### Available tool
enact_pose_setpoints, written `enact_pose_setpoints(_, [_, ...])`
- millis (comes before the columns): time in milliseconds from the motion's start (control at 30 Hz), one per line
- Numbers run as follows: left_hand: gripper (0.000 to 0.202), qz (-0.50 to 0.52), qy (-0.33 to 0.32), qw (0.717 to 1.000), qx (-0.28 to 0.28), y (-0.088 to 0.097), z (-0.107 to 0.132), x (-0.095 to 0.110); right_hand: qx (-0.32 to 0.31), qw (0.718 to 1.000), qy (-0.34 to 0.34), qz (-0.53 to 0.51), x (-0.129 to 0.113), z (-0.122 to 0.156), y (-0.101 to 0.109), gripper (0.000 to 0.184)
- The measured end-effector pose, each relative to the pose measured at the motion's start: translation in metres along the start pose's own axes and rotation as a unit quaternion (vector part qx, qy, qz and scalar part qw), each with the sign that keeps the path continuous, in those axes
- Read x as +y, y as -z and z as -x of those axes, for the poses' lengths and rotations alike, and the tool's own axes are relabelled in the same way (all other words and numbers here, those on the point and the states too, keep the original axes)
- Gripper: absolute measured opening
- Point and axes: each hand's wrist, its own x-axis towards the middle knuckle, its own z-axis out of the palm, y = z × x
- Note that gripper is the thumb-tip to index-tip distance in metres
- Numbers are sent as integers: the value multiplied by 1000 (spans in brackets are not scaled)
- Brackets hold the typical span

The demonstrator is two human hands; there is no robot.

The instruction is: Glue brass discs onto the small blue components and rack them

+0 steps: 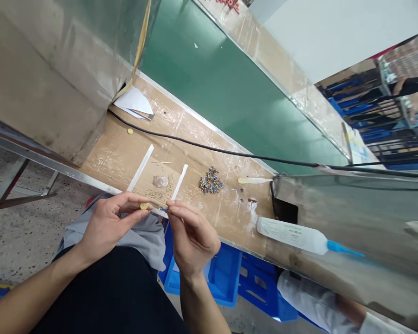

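Note:
Near the bench's front edge, my left hand (106, 222) pinches a small yellow disc (144, 206) between thumb and fingers. Close to its right, my right hand (193, 234) is closed on a small blue-and-metal part (163, 208); its exact kind is too small to make out. Just beyond my fingers, a clear lump (160, 181) lies among scattered tiny pieces between two white strips (179, 182). To the right of the strips sits a pile of small blue-and-brass parts (211, 180).
A black cable (202, 148) crosses the bench (226, 218). At right lies a white bottle (292, 235) with a blue nozzle. Another yellow disc (130, 131) rests farther back. A blue bin (224, 273) stands below the edge. A co-worker's sleeve (306, 297) shows at lower right.

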Motion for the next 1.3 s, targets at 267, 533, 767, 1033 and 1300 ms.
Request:
enact_pose_setpoints(267, [19, -112, -64, 991, 46, -7, 4, 6, 9, 999, 12, -31, -10, 6, -17, 36])
enact_pose_setpoints(533, [19, -147, -81, 985, 44, -8, 7, 7, 3, 1000, 14, -18, -11, 7, -17, 41])
enact_pose_setpoints(767, [13, -161, -101, 981, 48, -8, 9, 8, 0, 1000, 19, -11, -12, 8, -17, 38])
enact_pose_setpoints(1033, [17, -180, -231, 953, 74, -12, 7, 3, -7, 999, 28, -28, -13, 7, -17, 41])
enact_pose_setpoints(1300, [18, -275, -345, 892, 96, -11, 6, 3, -6, 999, 52, 2, -14, 7, -15, 47])
